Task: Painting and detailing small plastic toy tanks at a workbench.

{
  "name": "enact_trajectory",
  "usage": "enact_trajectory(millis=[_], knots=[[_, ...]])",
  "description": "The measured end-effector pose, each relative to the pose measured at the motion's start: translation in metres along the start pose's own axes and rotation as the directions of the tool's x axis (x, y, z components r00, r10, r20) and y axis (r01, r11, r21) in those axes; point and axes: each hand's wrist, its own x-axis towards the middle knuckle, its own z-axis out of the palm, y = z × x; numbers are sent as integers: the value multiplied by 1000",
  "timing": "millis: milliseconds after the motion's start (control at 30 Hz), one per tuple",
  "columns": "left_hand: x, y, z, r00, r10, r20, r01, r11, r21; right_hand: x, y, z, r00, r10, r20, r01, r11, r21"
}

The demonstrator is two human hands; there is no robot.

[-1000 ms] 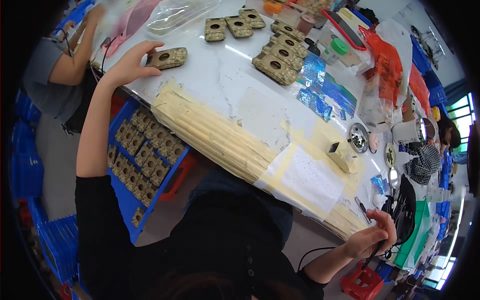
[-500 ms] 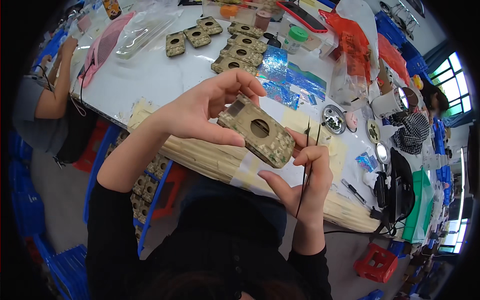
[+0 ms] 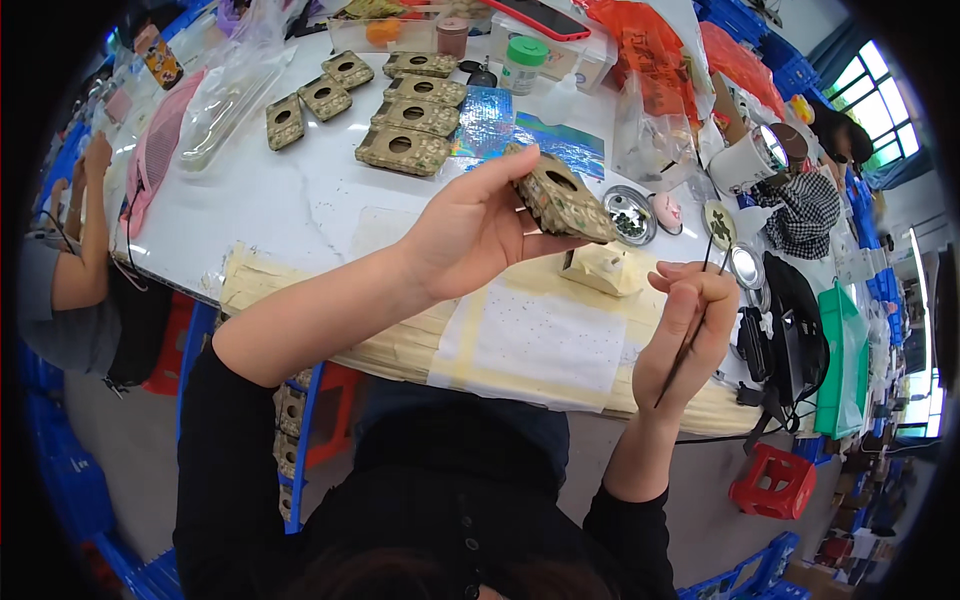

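Note:
My left hand grips a camouflage-painted model tank hull, which is tilted above the table with its round hole facing up. A pair of thin black tweezers sits between the fingers of my right hand. The tweezer tips reach toward a pale oval dish holding small dark green pieces; whether they touch is unclear. Near the hull stands a round metal tin with small dark green bits. Below the hull rests a cream-coloured block.
More camouflage hulls lie on the white table. Behind them stands a green-lidded jar. Shiny blue sheets lie nearby. A black bag and a green tray are at the right. Another person's arm is at the left.
The left hand has carried the hull up and right and tilted it. The right hand has drawn away from it to the right, tweezer tips now at the oval dish. The view has shifted.

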Motion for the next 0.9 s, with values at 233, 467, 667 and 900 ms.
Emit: enact_trajectory(millis=[233,467,667,900], knots=[[11,-7,-15,989,-49,-140,44,998,-38,1,11,-13,994,-8,112,44,944,-326],[1,-1,-19,974,-27,-225,19,999,-36,11,16,2,963,-67,261,188,861,-473],[-3,-4,-15,957,-53,-285,45,998,-36,15,18,9,956,-39,292,189,842,-506],[-4,-8,-18,970,-70,-235,64,997,-31,15,18,6,964,-84,251,197,861,-469]])
